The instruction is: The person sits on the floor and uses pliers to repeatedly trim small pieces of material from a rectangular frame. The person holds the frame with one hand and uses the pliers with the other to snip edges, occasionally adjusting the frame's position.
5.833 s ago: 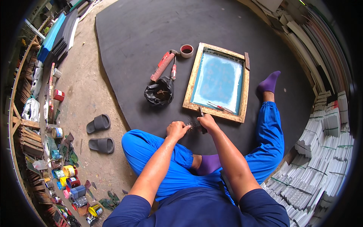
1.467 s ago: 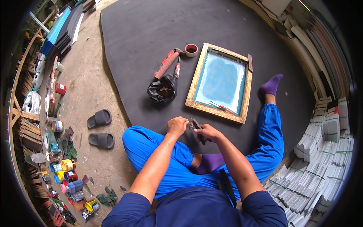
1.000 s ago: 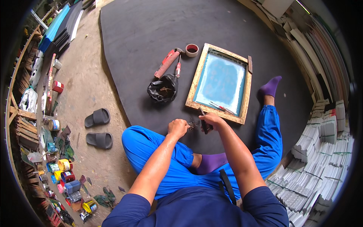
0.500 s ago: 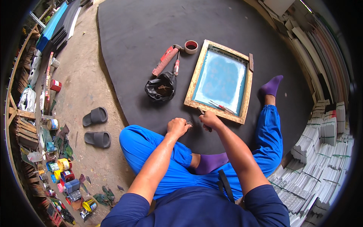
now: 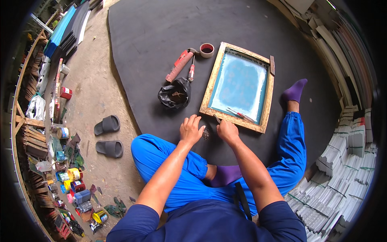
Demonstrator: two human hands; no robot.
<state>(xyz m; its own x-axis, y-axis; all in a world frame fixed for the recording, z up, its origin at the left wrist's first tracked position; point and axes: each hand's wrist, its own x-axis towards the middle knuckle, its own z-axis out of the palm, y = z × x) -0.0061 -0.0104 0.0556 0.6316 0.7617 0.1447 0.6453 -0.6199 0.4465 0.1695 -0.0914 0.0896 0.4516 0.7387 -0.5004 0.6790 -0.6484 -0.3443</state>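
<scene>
Head view: tool (image 5: 217, 118) in the right hand (image 5: 228, 131), pile (image 5: 206, 134) beside it

The right hand is closed in a fist around the dark tool, whose tip shows past the fingers, near the frame (image 5: 204, 99). Left of that fist, the pile of small dark bits lies on the mat (image 5: 157, 125), near the thumb of the left hand (image 5: 191, 130). This left hand is loosely open, back upward, thumb apart from the fingers; whether anything is under its palm cannot be told. Both forearms reach forward. The frame lies just ahead of the right hand; the bag (image 5: 164, 100), ahead and left of the left hand.
</scene>
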